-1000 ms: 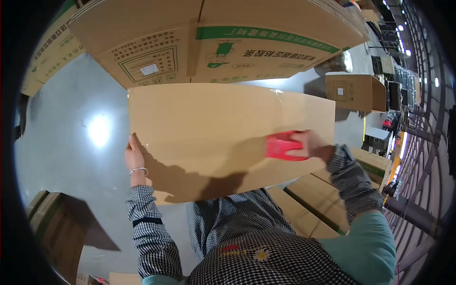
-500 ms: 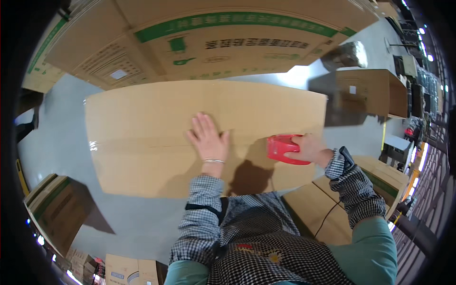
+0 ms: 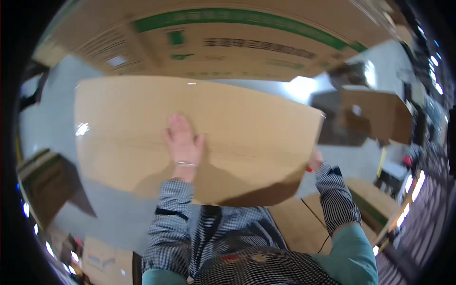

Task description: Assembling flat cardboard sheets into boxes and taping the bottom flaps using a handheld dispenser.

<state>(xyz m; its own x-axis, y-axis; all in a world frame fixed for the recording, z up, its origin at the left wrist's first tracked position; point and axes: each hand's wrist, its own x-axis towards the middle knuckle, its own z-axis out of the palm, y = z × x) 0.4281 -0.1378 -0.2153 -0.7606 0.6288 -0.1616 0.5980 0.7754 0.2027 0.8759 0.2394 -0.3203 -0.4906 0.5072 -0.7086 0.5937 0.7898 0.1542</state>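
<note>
A long closed cardboard box (image 3: pixel 237 123) lies across in front of me, its plain brown top upward. My left hand (image 3: pixel 185 142) rests flat on it, left of the middle, fingers stretched out. At the box's right end, my right hand (image 3: pixel 316 159) is closed on a red tape dispenser (image 3: pixel 309 169). Only a sliver of the dispenser shows; the rest is hidden behind the box edge and hand. Shiny clear tape (image 3: pixel 82 128) catches light at the left end.
A big printed carton (image 3: pixel 247 47) with a green band stands just beyond the box. An open carton (image 3: pixel 375 114) sits at the right on the grey floor (image 3: pixel 114 209). More cartons stand at the left (image 3: pixel 45 187) and near right (image 3: pixel 294 218).
My right hand has moved the red dispenser from the box top to its right end, slightly down. My left hand now appears further left on the top. The view has shifted and blurred.
</note>
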